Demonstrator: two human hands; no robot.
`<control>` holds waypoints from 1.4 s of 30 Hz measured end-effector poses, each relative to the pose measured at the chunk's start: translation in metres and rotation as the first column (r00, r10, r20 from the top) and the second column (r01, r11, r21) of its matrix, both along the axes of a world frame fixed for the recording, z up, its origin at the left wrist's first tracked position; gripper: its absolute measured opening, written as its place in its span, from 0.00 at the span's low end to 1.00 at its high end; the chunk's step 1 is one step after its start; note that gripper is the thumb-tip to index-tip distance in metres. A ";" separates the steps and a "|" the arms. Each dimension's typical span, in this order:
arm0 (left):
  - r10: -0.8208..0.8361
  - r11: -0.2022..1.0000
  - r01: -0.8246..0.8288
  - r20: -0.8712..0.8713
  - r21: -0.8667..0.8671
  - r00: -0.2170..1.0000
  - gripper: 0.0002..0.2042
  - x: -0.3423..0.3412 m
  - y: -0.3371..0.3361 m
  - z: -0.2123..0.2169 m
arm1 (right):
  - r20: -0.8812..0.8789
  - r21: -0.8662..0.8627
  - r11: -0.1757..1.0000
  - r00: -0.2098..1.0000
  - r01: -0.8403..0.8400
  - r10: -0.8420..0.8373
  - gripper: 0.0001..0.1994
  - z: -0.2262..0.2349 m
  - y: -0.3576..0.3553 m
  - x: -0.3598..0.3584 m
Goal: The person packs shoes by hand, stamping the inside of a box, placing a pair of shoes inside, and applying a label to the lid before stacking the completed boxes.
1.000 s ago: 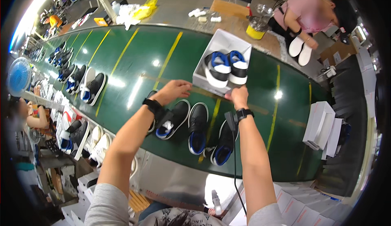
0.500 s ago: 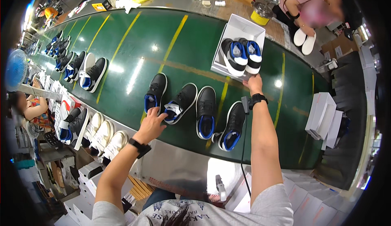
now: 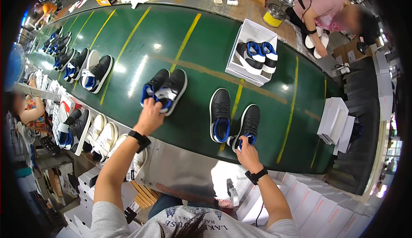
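My left hand (image 3: 151,114) is closed on the heel ends of a pair of black sneakers (image 3: 177,84) with blue linings and white soles, which lie side by side on the green conveyor belt (image 3: 201,72). White paper shows at the opening of one of them. To the right is a second black pair: the left sneaker (image 3: 221,109) stands untouched, while my right hand (image 3: 249,153) pinches the heel of the right sneaker (image 3: 249,120). Farther back, an open white shoebox (image 3: 245,75) holds another black, white and blue pair (image 3: 249,60).
Several more sneakers (image 3: 102,72) line the belt's far left. Cream sneakers (image 3: 105,139) and a dark pair (image 3: 77,128) sit at the near left edge. White boxes (image 3: 332,120) stand at right. Across the belt, a person in pink (image 3: 322,8) handles white shoes (image 3: 310,41).
My left hand has brought the left pair together, shifted left and away from me. My right hand has left the shoebox and come back to the right sneaker's heel.
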State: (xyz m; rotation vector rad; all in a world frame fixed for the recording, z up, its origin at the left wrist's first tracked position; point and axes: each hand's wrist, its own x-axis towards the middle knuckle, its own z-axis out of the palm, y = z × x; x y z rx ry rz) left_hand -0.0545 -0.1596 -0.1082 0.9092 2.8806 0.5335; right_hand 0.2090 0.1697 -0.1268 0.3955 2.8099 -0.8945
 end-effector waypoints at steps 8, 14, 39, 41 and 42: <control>0.200 0.961 -0.221 -0.132 -0.169 0.971 0.15 -0.112 -0.122 0.001 | 0.230 0.235 0.972 0.971 0.004 -0.060 0.23 0.028 -0.006 -0.033; 0.100 0.872 -0.143 -0.115 -0.468 0.988 0.19 -0.058 -0.085 0.028 | -0.028 -0.039 0.978 0.978 0.204 -0.205 0.10 0.006 -0.003 -0.019; 0.262 0.914 -0.277 0.092 0.297 0.961 0.29 -0.002 -0.070 0.063 | -0.317 -0.906 0.359 0.923 -0.226 -0.220 0.35 0.086 -0.170 -0.198; 0.266 0.909 -0.269 0.055 0.318 0.962 0.29 0.019 -0.104 0.090 | -0.249 -0.957 0.192 0.955 -0.218 -0.160 0.33 0.125 -0.185 -0.189; 0.299 0.895 -0.317 0.105 0.315 0.948 0.22 0.037 -0.114 0.103 | -0.134 -0.986 0.109 0.988 -0.126 -0.079 0.30 0.136 -0.187 -0.182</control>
